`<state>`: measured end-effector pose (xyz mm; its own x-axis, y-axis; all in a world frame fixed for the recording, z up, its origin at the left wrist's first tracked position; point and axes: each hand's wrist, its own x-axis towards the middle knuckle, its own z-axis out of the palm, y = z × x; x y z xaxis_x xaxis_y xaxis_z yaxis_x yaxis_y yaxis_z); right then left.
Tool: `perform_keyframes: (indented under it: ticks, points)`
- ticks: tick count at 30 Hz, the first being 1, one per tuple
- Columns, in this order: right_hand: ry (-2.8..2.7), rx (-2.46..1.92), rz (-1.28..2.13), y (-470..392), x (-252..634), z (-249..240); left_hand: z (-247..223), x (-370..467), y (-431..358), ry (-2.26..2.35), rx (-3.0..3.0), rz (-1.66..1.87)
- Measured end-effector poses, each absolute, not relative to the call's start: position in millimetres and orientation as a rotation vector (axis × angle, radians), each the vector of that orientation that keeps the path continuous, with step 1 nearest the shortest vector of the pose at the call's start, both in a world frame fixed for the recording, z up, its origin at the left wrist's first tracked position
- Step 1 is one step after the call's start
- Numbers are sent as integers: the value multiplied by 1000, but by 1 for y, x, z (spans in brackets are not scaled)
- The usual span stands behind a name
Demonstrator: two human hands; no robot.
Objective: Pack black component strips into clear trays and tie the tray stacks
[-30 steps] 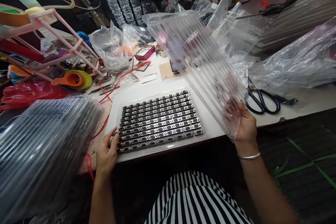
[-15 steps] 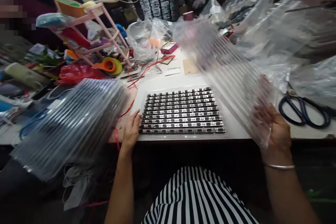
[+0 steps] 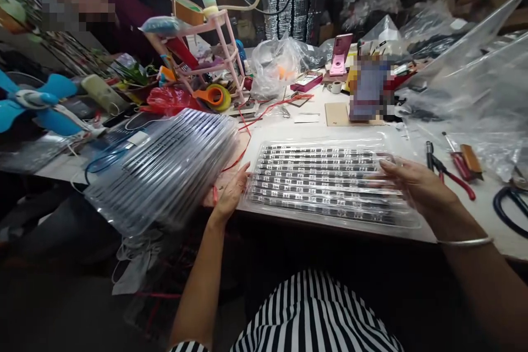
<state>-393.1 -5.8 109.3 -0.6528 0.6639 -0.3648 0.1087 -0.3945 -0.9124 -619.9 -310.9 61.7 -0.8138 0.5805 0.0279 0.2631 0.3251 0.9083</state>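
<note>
On the front of the white table lies a clear plastic tray with rows of black-and-silver strips (image 3: 284, 179). A second clear ribbed plastic tray (image 3: 396, 217) lies over it, slightly askew, and the strips show through. My right hand (image 3: 412, 181) grips this upper tray at its right end, fingers over the top. My left hand (image 3: 231, 195) is at the left edge of the trays, fingers stretched out and touching the side. Left of it, a stack of clear ribbed trays (image 3: 165, 170) slants over the table's front edge.
A pink rack (image 3: 226, 47) holds tape and small items at the back left. A blue fan (image 3: 45, 99) stands at the far left. Pliers (image 3: 449, 173) and dark-handled scissors (image 3: 511, 209) lie at right. Plastic bags (image 3: 474, 93) are heaped behind. A red ribbon (image 3: 268, 110) crosses the table.
My right hand has brought the clear ribbed tray from the right, where it was held up at a slant, down over the strips. The left hand stays at the left edge. The view has turned left.
</note>
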Motion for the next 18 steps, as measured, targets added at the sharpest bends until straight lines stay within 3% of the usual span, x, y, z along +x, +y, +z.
perform_keyframes:
  ticks: [4,11,18]
  points:
    - [-1830,-1138,1773,-1,-390,113,65,-618,-309,2135,736,1503]
    - [-2514,-1131,564,23,-377,98,62,-622,-298,2296,802,1397]
    - [-2742,-819,190,2,-380,70,51,-622,-281,2729,1055,1045]
